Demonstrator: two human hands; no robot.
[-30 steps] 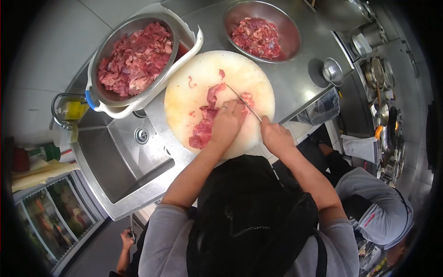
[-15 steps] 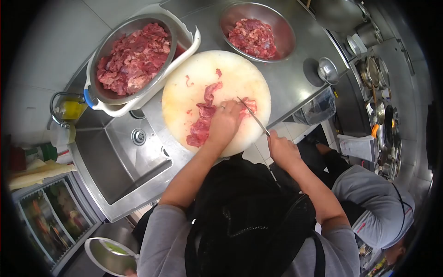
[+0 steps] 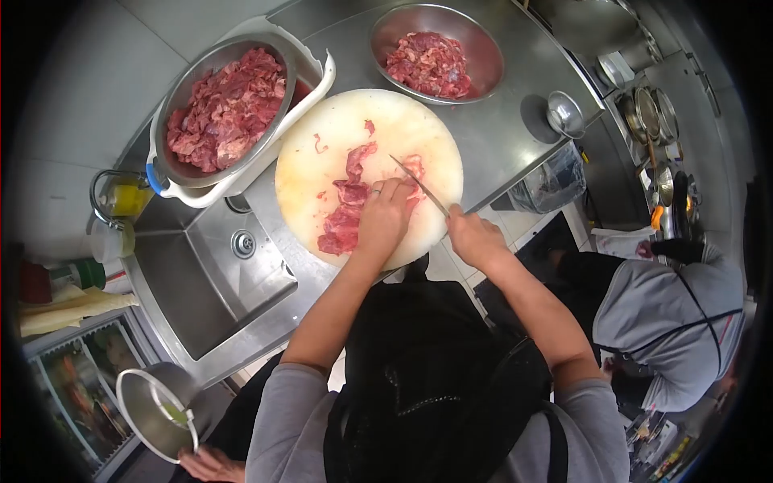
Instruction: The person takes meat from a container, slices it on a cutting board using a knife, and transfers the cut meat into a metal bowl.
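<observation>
The right hand (image 3: 477, 238) grips a knife (image 3: 425, 191); the left hand (image 3: 385, 217) rests on raw meat (image 3: 342, 228) at the chopping board's (image 3: 302, 177) seven o'clock, its hold unclear to me. Cutting looks partway: bits (image 3: 413, 163) by the knife, meat-filled bowls (image 3: 489, 66) at ten and one.

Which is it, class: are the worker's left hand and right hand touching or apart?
Apart. The head view shows bare board between the left hand and the right hand, which grips the knife.
</observation>
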